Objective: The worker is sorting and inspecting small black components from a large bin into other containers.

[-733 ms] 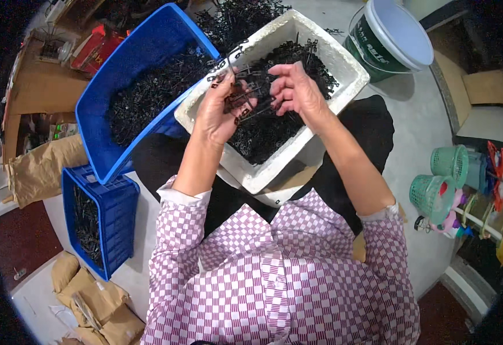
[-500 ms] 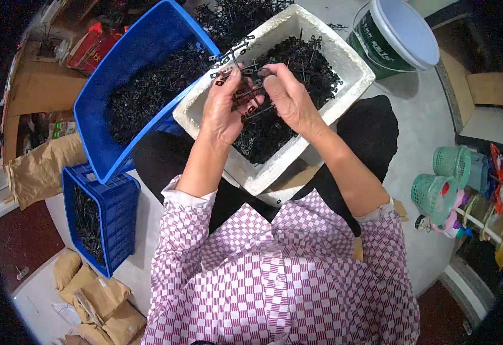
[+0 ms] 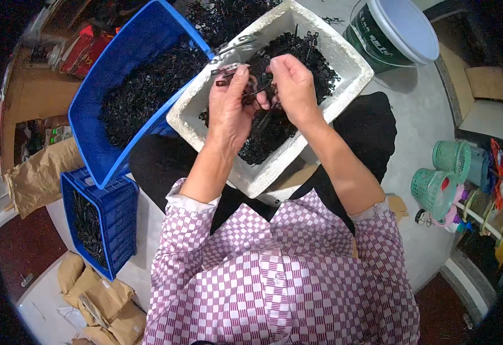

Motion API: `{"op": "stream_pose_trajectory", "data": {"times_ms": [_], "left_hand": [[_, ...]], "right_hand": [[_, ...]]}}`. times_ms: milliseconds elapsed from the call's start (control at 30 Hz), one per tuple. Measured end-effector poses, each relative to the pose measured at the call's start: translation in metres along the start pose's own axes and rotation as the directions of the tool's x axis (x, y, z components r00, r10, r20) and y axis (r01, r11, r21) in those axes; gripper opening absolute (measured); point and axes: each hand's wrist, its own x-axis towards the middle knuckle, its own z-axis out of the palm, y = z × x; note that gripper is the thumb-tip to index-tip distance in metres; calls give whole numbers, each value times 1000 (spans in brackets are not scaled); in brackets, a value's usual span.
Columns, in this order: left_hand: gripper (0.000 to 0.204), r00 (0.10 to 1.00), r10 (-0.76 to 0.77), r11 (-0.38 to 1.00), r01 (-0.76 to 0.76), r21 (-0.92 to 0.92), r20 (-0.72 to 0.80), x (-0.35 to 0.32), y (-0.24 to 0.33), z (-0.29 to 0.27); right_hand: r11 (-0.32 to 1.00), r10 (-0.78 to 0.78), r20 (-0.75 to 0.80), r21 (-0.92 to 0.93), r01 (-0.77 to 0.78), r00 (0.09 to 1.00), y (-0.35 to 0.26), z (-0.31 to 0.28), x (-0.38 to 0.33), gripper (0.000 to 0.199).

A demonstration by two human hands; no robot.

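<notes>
Over the white foam box [image 3: 335,43] both my hands are raised close together. My left hand [image 3: 229,106] is closed round several thin black plastic parts [image 3: 224,73], rod-like with small square ends; some stick out past the thumb. With thumb and fingers pinched, my right hand [image 3: 295,86] grips a black plastic part [image 3: 266,86] beside the left fingertips. Its far end is blurred among the others. Beneath the hands, a heap of the same black parts [image 3: 306,54] fills much of the box.
A large blue bin [image 3: 90,123] of black parts adjoins the box on the left; a smaller blue crate [image 3: 119,221] stands below it. More black parts lie behind. A green and white bucket [image 3: 372,43] is at far right, green baskets [image 3: 430,187] at right, brown paper bags [image 3: 110,302] at lower left.
My right hand has shifted slightly right and up, its fingers curling more tightly. My left hand has turned a little, and the parts in it sit at a different slant.
</notes>
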Motion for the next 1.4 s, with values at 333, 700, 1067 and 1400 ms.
{"op": "stream_pose_trajectory", "data": {"times_ms": [333,700,1067,1400], "left_hand": [[15,993,118,992,-119,-36,-16,-1,-14,5],[17,996,41,999,-40,13,-73,-20,1,-10],[19,998,-50,997,51,52,-23,-24,-22,1],[19,993,-103,989,96,109,61,-29,-11,-5]], "right_hand": [[971,118,16,209,-119,993,26,3,12,19],[771,360,268,454,-447,894,-8,-6,-3,35],[995,-90,-70,29,93,993,6,0,8,27],[780,277,-158,612,-126,948,-3,-38,31,18]]}}
